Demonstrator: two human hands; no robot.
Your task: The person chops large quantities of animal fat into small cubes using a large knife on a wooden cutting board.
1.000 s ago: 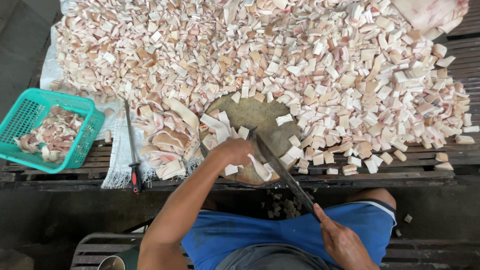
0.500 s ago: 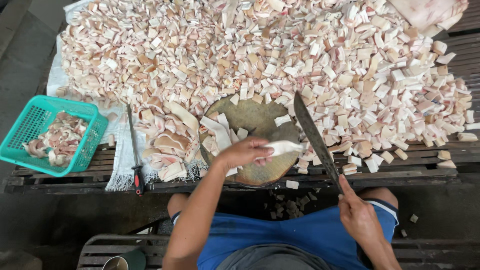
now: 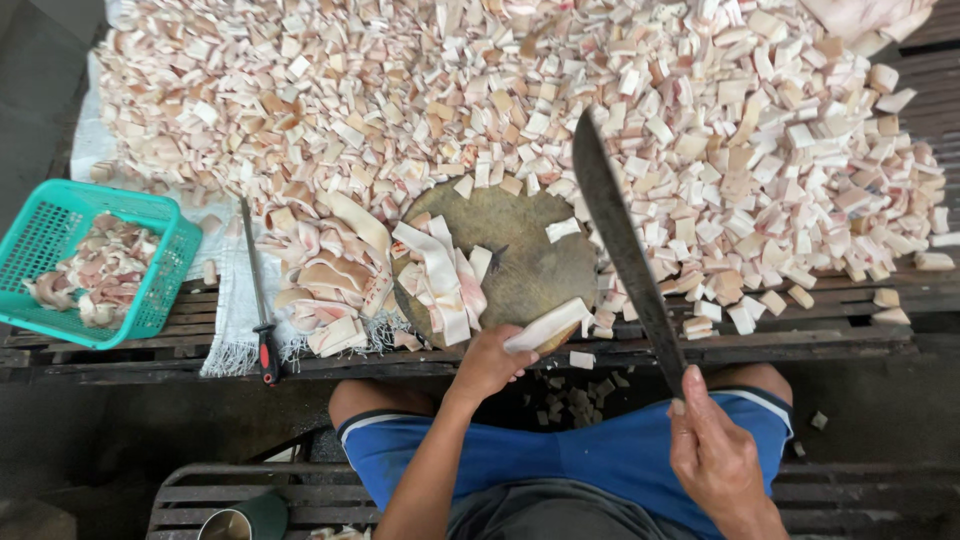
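Note:
My right hand (image 3: 715, 450) grips the handle of a long dark machete (image 3: 622, 240), whose blade is raised and points away over the round wooden chopping block (image 3: 525, 260). My left hand (image 3: 490, 362) holds a pale white strip (image 3: 548, 325) at the block's near edge. More long pale strips (image 3: 440, 275) lie on the left half of the block. A huge heap of small cut pink-white pieces (image 3: 520, 110) covers the table beyond it.
A teal plastic basket (image 3: 45, 235) with scraps sits at the left on the slatted wooden bench. A thin sharpening rod with a red-black handle (image 3: 260, 300) lies on a white cloth. A metal cup (image 3: 240, 520) stands below by my knee.
The machete went from lying low across the block's near edge to raised and pointing away. My left hand drew back toward the block's near edge with a strip.

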